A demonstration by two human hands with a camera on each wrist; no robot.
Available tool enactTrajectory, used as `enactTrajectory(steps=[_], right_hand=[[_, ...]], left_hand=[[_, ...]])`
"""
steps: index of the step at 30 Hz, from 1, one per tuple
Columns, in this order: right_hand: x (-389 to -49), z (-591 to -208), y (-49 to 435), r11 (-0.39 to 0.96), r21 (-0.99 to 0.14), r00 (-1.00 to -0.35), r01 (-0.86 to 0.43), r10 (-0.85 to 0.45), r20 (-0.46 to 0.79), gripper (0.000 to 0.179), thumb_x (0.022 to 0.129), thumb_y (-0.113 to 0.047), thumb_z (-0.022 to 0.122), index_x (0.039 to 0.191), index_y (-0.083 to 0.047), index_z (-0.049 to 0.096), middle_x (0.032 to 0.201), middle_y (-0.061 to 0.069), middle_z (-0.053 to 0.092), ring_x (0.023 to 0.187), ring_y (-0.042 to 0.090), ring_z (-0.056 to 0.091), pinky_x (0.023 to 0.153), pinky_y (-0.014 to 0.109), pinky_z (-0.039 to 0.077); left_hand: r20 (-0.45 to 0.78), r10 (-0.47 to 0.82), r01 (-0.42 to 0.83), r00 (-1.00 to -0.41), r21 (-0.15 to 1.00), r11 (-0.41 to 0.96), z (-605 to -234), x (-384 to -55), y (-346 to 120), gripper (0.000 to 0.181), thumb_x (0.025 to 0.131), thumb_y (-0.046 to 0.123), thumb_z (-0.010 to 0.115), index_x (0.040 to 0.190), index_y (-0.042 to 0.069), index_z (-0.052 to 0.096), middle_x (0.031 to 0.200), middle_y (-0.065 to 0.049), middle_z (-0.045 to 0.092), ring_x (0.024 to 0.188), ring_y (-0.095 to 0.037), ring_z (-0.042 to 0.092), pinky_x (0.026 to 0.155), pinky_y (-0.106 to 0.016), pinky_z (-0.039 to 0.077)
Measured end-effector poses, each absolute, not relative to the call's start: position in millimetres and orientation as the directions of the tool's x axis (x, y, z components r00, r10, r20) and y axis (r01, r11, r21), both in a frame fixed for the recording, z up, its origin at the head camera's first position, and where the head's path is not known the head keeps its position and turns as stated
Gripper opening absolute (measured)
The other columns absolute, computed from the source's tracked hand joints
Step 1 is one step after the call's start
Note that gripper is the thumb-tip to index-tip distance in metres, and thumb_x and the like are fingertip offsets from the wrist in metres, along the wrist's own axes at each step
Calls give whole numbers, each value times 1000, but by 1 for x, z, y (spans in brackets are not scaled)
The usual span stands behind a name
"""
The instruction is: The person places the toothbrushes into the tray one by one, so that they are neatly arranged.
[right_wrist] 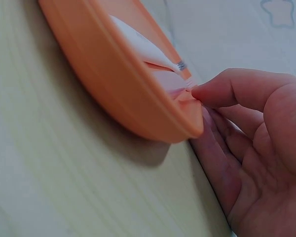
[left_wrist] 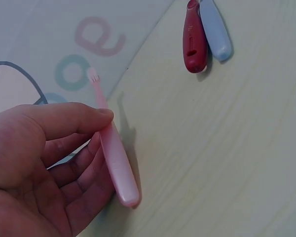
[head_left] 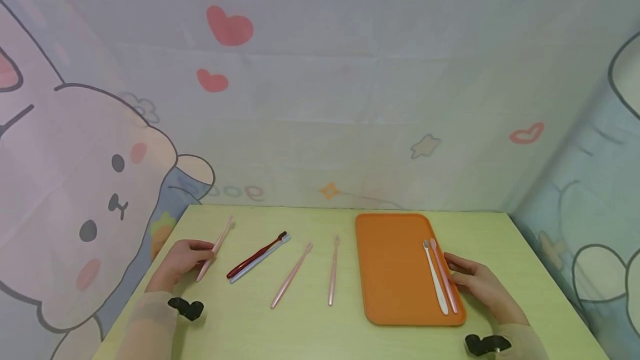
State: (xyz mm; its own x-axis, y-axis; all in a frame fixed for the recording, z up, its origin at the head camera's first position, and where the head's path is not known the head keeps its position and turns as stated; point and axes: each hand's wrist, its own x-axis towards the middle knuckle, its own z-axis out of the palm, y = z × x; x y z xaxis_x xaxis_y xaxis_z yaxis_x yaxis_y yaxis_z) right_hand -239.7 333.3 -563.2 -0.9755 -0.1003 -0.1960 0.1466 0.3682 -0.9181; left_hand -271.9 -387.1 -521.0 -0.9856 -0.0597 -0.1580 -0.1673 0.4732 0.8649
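My left hand (head_left: 186,261) pinches a pink toothbrush (left_wrist: 119,168) between thumb and fingers at the table's left side, its bristle end pointing away from me. At the right, my right hand (head_left: 482,288) grips the right rim of an orange tray (head_left: 395,271); in the right wrist view the thumb lies at the rim's inner side and the fingers outside it. Inside that tray, a white toothbrush (head_left: 437,282) and another pink toothbrush (head_left: 445,279) lie side by side near the gripped rim.
A dark red toothbrush (head_left: 256,256) and a light blue toothbrush (head_left: 257,261) lie together right of my left hand. Two more pink toothbrushes, a slanted one (head_left: 290,278) and a straighter pink one (head_left: 333,274), lie between them and the tray. A printed cloth (head_left: 320,126) hangs behind the table.
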Motion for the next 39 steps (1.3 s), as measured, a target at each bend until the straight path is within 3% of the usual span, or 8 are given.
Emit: enactTrajectory(steps=[10,18,30,39], right_hand=[[-237,-560,332,378,-918,-977,124,-115,-179,67,105,-15,68,162,6,38,159,31,46,131,32,61,91,27,60],[-238,-562,334,373,-922,-977,99,-139,-161,68,105,-16,69,162,4,38,160,29,46,126,16,63,93,25,58],[-237,-563,334,389,-914,-979,115,-112,-171,69,104,-19,71,162,3,41,159,28,48,123,12,63,92,24,59],[-237,-562,334,366,-923,-976,118,-126,-175,69,105,-18,70,162,4,38,160,30,45,119,7,63,91,26,60]], left_hand=[[-144,-67,-159,-987,909,384,-523,-274,-386,42,98,7,75,131,-17,64,102,-9,75,82,-14,71,71,-28,62],[-146,-91,-169,-985,921,350,-519,-273,-378,46,102,10,73,139,-14,60,117,-13,72,91,-16,72,79,-30,64],[-124,-114,-154,-986,938,312,-510,-272,-361,50,103,16,73,143,-10,59,118,-8,72,98,-19,72,83,-28,63],[-102,-130,-117,-986,986,115,-507,-266,-348,51,104,13,73,146,-11,55,111,1,73,104,-17,73,87,-26,62]])
